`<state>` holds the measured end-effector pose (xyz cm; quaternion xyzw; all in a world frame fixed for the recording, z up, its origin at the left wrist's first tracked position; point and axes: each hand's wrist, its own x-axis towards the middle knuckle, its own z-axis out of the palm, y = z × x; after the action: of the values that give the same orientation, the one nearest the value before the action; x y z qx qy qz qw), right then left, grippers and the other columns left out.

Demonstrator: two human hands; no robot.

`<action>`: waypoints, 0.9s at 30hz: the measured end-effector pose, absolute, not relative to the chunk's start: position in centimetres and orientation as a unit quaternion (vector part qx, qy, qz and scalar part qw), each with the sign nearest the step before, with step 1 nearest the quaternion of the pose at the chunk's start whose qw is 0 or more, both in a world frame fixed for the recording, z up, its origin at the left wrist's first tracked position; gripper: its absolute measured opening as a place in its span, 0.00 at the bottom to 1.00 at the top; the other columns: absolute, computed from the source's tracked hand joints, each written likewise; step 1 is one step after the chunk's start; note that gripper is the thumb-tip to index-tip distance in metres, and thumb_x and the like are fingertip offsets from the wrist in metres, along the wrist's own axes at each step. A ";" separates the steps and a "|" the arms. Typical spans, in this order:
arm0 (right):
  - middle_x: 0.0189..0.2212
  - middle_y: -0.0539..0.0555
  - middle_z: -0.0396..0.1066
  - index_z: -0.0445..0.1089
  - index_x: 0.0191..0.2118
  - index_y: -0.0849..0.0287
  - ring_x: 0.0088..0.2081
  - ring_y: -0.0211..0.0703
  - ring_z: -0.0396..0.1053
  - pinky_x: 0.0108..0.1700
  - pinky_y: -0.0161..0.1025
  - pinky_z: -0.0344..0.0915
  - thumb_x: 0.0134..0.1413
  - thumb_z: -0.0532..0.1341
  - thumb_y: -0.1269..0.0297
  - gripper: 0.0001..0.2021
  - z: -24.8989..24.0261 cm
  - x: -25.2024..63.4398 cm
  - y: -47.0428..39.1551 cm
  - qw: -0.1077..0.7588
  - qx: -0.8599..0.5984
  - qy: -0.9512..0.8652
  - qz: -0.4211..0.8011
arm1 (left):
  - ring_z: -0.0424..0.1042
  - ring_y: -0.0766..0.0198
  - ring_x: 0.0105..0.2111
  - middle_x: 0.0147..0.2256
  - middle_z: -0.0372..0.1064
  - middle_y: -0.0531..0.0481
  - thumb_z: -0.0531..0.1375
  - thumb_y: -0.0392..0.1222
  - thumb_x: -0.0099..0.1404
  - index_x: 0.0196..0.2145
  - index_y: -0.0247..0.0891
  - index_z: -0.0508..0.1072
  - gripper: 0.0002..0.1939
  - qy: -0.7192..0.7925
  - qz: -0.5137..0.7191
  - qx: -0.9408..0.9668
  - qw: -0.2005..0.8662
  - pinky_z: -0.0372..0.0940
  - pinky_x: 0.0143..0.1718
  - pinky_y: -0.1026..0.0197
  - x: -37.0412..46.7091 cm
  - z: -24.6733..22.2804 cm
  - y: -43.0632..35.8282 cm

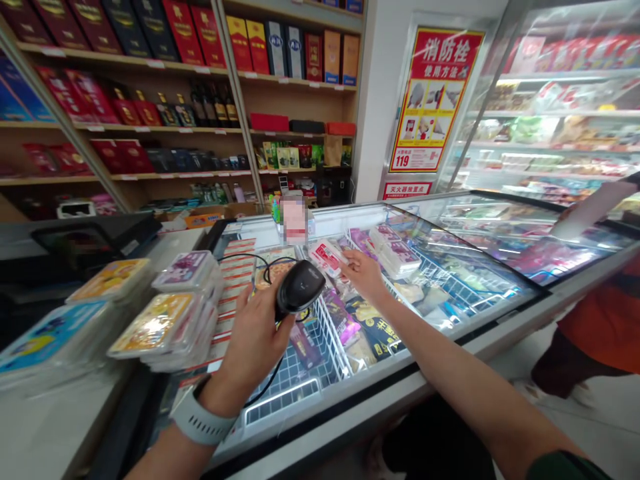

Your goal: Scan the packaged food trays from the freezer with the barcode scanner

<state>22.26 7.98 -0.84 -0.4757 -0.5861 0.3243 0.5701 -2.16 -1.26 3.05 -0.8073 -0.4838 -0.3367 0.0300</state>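
Note:
A black handheld barcode scanner is gripped in my left hand, its cable looping behind it over the freezer. My right hand reaches across the glass and pinches the end of a white package with red print. The package is just beyond the scanner's head, above the chest freezer. Right of it, a stack of white and purple packs lies by a wire basket. Beneath the glass sit bagged goods, among them a black bag with yellow print.
To the left, stacked flat packs with yellow, purple and blue labels stand on the counter beside a dark monitor. Shelves of boxes and bottles line the back wall. Another person in orange stands at the freezer's right side.

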 end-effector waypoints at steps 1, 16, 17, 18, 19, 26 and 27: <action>0.25 0.48 0.71 0.68 0.42 0.58 0.24 0.39 0.71 0.28 0.38 0.74 0.48 0.63 0.55 0.17 -0.8 22.2 7.9 0.568 -0.477 -0.588 0.323 | 0.69 0.50 0.52 0.52 0.70 0.39 0.54 0.40 0.63 0.61 0.33 0.58 0.28 -0.484 -0.338 -0.807 0.027 0.48 0.63 0.40 -2.2 3.1 -1.3; 0.28 0.49 0.73 0.69 0.44 0.57 0.25 0.38 0.72 0.28 0.36 0.72 0.52 0.62 0.55 0.16 -1.3 22.4 8.2 0.550 -0.497 -0.609 0.282 | 0.68 0.49 0.53 0.52 0.70 0.39 0.54 0.39 0.63 0.59 0.32 0.59 0.27 -0.489 -0.334 -0.805 0.028 0.48 0.62 0.40 -2.1 3.3 -1.3; 0.28 0.49 0.74 0.70 0.44 0.57 0.25 0.38 0.72 0.28 0.36 0.72 0.53 0.61 0.55 0.15 -1.3 22.5 8.3 0.542 -0.507 -0.618 0.259 | 0.67 0.49 0.53 0.53 0.70 0.39 0.55 0.39 0.63 0.60 0.33 0.59 0.28 -0.489 -0.334 -0.806 0.026 0.48 0.62 0.41 -2.1 3.2 -1.3; 0.29 0.50 0.74 0.70 0.44 0.57 0.25 0.38 0.71 0.30 0.36 0.71 0.53 0.61 0.56 0.15 -1.3 22.7 8.3 0.532 -0.520 -0.629 0.225 | 0.67 0.50 0.54 0.53 0.69 0.40 0.55 0.39 0.63 0.60 0.34 0.58 0.28 -0.489 -0.334 -0.806 0.024 0.47 0.63 0.41 -2.1 3.2 -1.3; 0.31 0.50 0.74 0.71 0.44 0.58 0.26 0.38 0.71 0.31 0.36 0.71 0.53 0.61 0.58 0.14 -1.2 22.9 8.3 0.521 -0.533 -0.642 0.181 | 0.67 0.50 0.54 0.53 0.69 0.40 0.55 0.39 0.62 0.60 0.34 0.58 0.29 -0.489 -0.333 -0.806 0.022 0.47 0.63 0.41 -2.1 3.2 -1.3; 0.43 0.59 0.69 0.72 0.47 0.61 0.40 0.44 0.69 0.45 0.40 0.67 0.57 0.56 0.69 0.14 -0.1 25.2 8.8 0.368 -0.628 -0.680 -0.091 | 0.67 0.49 0.53 0.52 0.70 0.40 0.55 0.40 0.63 0.61 0.34 0.57 0.29 -0.498 -0.329 -0.802 0.017 0.48 0.62 0.42 -2.0 3.5 -1.5; 0.45 0.60 0.68 0.71 0.48 0.60 0.42 0.46 0.68 0.44 0.40 0.66 0.57 0.55 0.69 0.14 0.0 25.5 8.9 0.327 -0.648 -0.679 -0.111 | 0.67 0.49 0.53 0.52 0.70 0.40 0.55 0.41 0.63 0.61 0.34 0.57 0.29 -0.498 -0.330 -0.802 0.017 0.48 0.62 0.43 -2.0 3.5 -1.5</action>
<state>25.45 8.92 -0.03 -0.6475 -0.6794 -0.1107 0.3269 -2.00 -1.51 3.46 -0.8020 -0.4978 -0.3297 0.0173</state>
